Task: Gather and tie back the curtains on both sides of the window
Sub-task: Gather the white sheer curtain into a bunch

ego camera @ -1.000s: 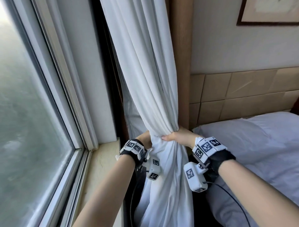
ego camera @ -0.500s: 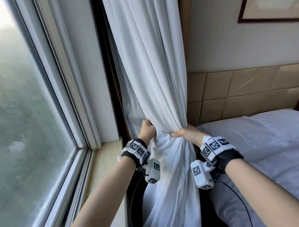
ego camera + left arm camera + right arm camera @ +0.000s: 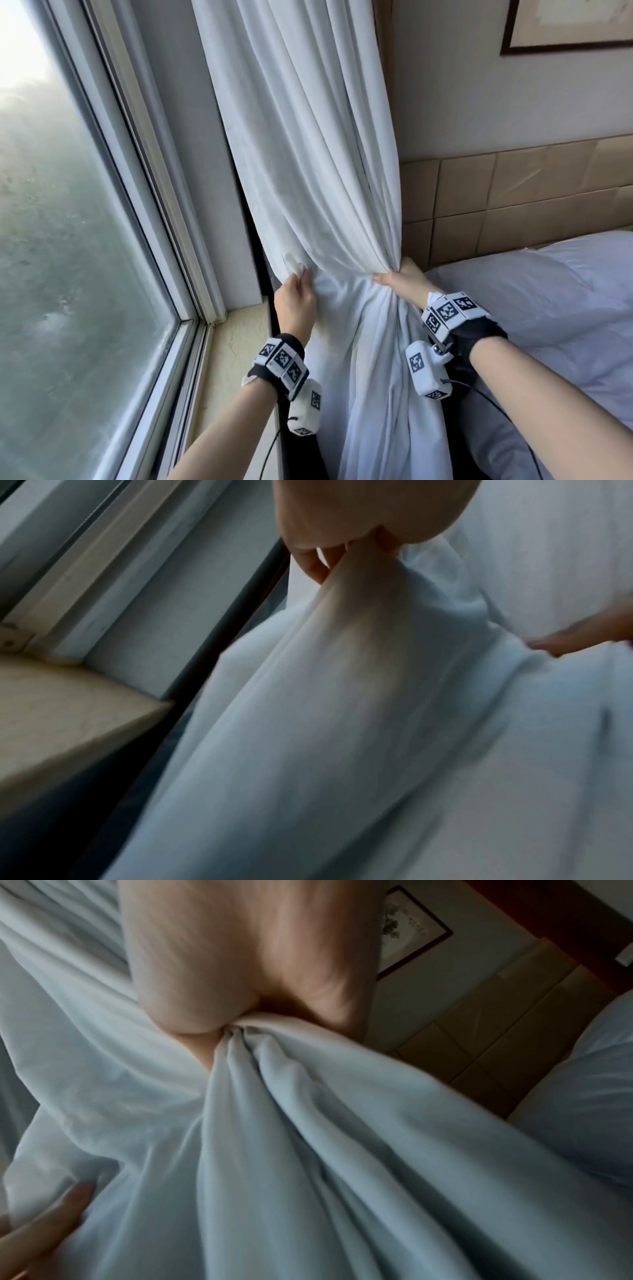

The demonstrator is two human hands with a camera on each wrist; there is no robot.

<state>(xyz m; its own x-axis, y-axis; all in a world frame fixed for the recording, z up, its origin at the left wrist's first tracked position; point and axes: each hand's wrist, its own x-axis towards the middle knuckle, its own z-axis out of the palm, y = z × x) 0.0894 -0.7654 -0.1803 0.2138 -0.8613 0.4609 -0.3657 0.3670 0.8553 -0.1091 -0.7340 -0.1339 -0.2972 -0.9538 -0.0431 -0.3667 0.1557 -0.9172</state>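
Both hands hold the white curtain (image 3: 308,171): my right hand (image 3: 400,281) clenches the bunched folds beside the bed (image 3: 548,308), my left hand (image 3: 294,301) pinches its window-side edge above the stone sill (image 3: 236,342), near the window (image 3: 68,240).

Fingertips of right hand (image 3: 399,279) buried in curtain (image 3: 308,171) folds; curtain top and hem cut off; picture frame (image 3: 565,27) right of curtain cropped.

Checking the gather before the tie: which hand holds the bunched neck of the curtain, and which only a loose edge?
The right hand grips the bunched curtain by the bed; the left hand pinches the loose window-side edge.
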